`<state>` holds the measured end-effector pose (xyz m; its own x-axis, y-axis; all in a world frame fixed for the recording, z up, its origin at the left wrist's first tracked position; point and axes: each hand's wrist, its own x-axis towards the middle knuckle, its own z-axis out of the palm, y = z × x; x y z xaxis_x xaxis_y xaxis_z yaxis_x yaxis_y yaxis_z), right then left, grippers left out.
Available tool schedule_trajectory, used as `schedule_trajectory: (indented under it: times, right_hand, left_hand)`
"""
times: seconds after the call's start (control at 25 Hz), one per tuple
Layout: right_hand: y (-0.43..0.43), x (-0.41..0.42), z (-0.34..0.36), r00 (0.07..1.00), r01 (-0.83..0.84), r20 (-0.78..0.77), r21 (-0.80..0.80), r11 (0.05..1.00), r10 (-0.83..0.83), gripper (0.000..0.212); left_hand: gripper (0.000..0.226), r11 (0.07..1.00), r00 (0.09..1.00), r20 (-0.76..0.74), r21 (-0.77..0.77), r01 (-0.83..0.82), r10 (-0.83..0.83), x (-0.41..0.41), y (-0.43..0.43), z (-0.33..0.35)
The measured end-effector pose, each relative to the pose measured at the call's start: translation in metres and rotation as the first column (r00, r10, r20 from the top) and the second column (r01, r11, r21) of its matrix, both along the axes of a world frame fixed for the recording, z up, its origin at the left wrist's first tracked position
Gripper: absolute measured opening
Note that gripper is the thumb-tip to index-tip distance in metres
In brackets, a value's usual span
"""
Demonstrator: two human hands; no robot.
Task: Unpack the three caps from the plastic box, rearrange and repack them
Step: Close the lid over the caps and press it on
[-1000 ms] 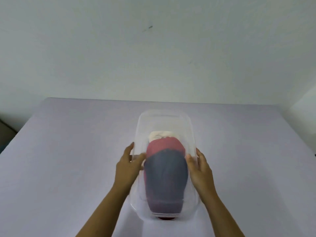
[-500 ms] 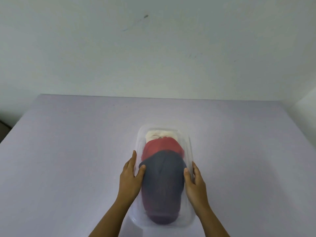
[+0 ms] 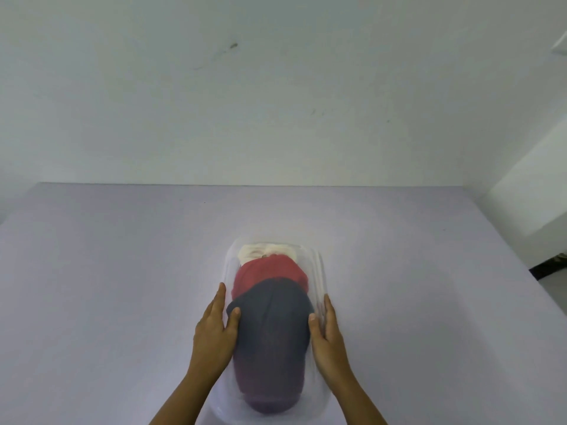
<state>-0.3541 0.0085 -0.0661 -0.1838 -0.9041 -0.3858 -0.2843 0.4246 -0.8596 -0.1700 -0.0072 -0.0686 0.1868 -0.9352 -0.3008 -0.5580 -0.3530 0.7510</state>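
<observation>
Now left hand [image 3: 214, 335] and right hand [image 3: 329, 338] flank box [image 3: 320, 271]

White cap [image 3: 266, 250] mostly under red cap [image 3: 270, 271]; red partly under dark cap [image 3: 271, 326]

Both hands set side by side, palms facing each other

The left forearm [image 3: 184, 391] rises from the bottom edge towards 1 o'clock, and the right forearm [image 3: 359, 394] rises towards 11 o'clock, so the two converge. The left hand [image 3: 214, 329] stands on its edge with fingers [image 3: 219, 299] straight, held together and pointing to 12 o'clock; its thumb [image 3: 234, 317] angles inward towards 1 o'clock. The right hand [image 3: 326, 332] mirrors it, straight fingers pointing to 12 o'clock and thumb tilted towards 11 o'clock. Both wrists are bare.
</observation>
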Motion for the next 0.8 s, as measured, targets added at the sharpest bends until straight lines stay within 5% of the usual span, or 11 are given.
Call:
schedule_trajectory:
  times: [0.52,0.8]
  right_hand:
    - [-0.007,0.001,0.005,0.998,-0.014,-0.055,0.076,0.997,0.018,0.057]
    - [-0.013,0.004,0.005,0.993,-0.013,-0.112,0.118,0.993,0.026,0.056]
  left_hand:
    - [0.054,0.999,0.989,0.143,-0.007,-0.048,0.048,-0.006,-0.002,-0.001]
    - [0.017,0.997,0.981,0.179,-0.029,-0.072,0.076,0.007,-0.068,0.007]
